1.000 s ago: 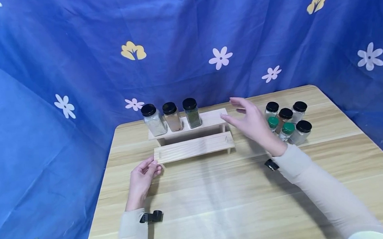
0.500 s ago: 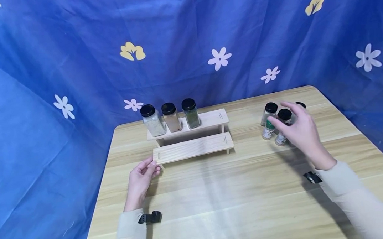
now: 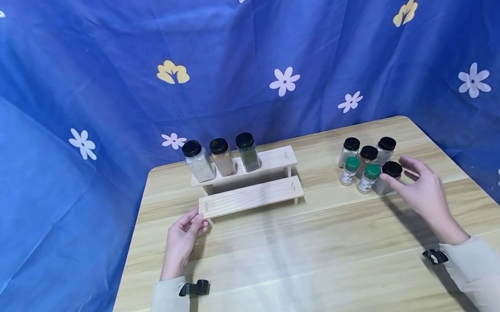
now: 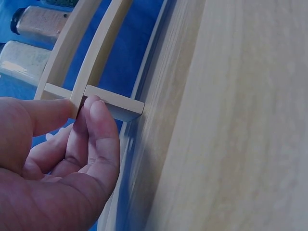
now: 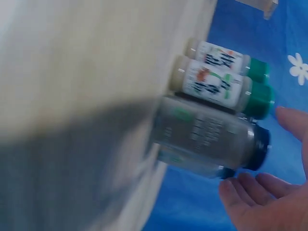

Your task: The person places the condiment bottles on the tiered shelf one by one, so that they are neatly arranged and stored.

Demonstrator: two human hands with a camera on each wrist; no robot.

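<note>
My left hand (image 3: 181,240) pinches the front left end of a two-step wooden rack (image 3: 252,196); the left wrist view shows thumb and fingertips on the board's edge (image 4: 82,94). Three black-lidded spice jars (image 3: 223,162) stand in a row on the upper step. At the right, my right hand (image 3: 428,197) spreads thumb and fingers either side of the nearest black-lidded jar (image 3: 392,169). In the right wrist view, a gap shows between the fingertips (image 5: 231,192) and that grey-filled jar (image 5: 207,134).
Beside that jar stand two small green-capped shakers (image 3: 369,178) and several more black-lidded jars (image 3: 386,145), packed close together. A blue flowered cloth (image 3: 229,59) hangs behind the wooden table (image 3: 280,266).
My right hand has moved right from beside the rack, over the jar cluster, to the nearest black-lidded jar. My left hand stays on the rack.
</note>
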